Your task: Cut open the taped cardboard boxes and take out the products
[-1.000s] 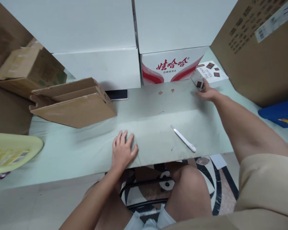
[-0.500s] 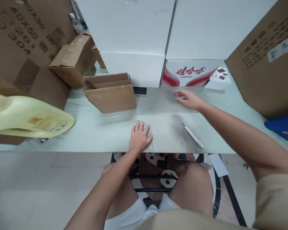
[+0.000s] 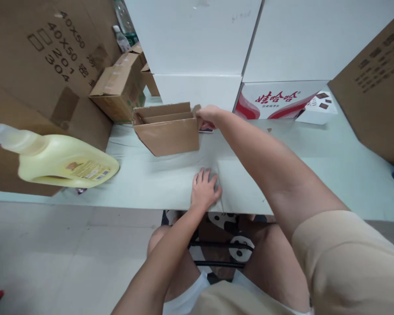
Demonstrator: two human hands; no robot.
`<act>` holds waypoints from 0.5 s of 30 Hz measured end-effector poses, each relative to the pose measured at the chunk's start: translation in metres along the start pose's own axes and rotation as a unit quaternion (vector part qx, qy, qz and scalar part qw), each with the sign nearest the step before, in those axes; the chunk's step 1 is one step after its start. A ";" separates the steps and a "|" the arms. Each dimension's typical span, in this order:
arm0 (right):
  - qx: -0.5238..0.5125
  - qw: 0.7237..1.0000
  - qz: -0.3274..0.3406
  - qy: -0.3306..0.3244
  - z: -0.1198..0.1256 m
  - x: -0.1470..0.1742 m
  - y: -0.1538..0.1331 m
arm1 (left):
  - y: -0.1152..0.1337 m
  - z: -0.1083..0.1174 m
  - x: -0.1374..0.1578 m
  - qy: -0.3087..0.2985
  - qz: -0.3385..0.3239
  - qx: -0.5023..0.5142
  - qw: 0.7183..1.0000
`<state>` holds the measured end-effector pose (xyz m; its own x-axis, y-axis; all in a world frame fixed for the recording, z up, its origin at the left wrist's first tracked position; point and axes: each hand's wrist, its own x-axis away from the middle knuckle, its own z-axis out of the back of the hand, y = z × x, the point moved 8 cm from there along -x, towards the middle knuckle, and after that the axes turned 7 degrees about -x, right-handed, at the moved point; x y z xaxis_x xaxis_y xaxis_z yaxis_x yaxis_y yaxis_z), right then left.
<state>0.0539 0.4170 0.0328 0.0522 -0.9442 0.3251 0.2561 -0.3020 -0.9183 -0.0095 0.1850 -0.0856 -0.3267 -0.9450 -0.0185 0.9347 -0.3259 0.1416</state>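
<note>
My left hand [image 3: 205, 189] lies on the table near its front edge, fingers spread, holding nothing. My right hand [image 3: 209, 117] is at the right end of an open-topped cardboard box [image 3: 170, 138] with slanted sides and a divider inside. Its fingers are curled around a small brown scrap of cardboard [image 3: 196, 111] against the box's edge; exactly where scrap and box meet is blurred. Beneath that hand, part of a phone [image 3: 206, 131] shows on the table. The white-handled knife seen earlier is now hidden behind my right forearm.
A yellow detergent bottle [image 3: 72, 162] stands at the left by a large carton [image 3: 16, 109]. Smaller cardboard boxes [image 3: 118, 83] sit behind. White boxes [image 3: 197, 39] wall the back, with a red-and-white carton [image 3: 276, 100]. A brown flake [image 3: 269, 130] lies on the table [image 3: 302, 162].
My right hand has moved left across the table to the box's right end, and its fingers have closed. My left hand keeps its place on the table. The view has shifted.
</note>
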 end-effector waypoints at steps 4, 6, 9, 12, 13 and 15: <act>-0.027 0.998 -0.050 -0.002 0.019 0.027 0.041 | 0.000 0.001 0.000 0.019 -0.003 -0.003 1.000; -0.089 0.996 -0.014 0.013 0.030 0.048 0.053 | 0.000 0.000 -0.001 0.023 -0.005 -0.006 1.000; -0.244 0.966 0.029 0.078 0.059 0.090 0.079 | -0.001 -0.001 -0.002 0.026 -0.005 -0.007 1.000; -0.388 0.899 0.046 0.196 0.111 0.149 0.118 | -0.002 -0.001 -0.003 0.024 -0.005 -0.008 1.000; -0.420 0.872 0.039 0.248 0.133 0.172 0.134 | -0.001 -0.001 -0.003 0.021 -0.005 -0.009 1.000; -0.462 0.813 0.010 0.355 0.178 0.222 0.169 | -0.001 -0.001 -0.005 0.010 -0.003 -0.015 1.000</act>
<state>0.2806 0.1799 -0.0097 -0.6062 -0.6893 0.3967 -0.5895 0.0546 -0.8060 -0.0088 0.1896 -0.0864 -0.3296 -0.9433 -0.0386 0.9366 -0.3319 0.1124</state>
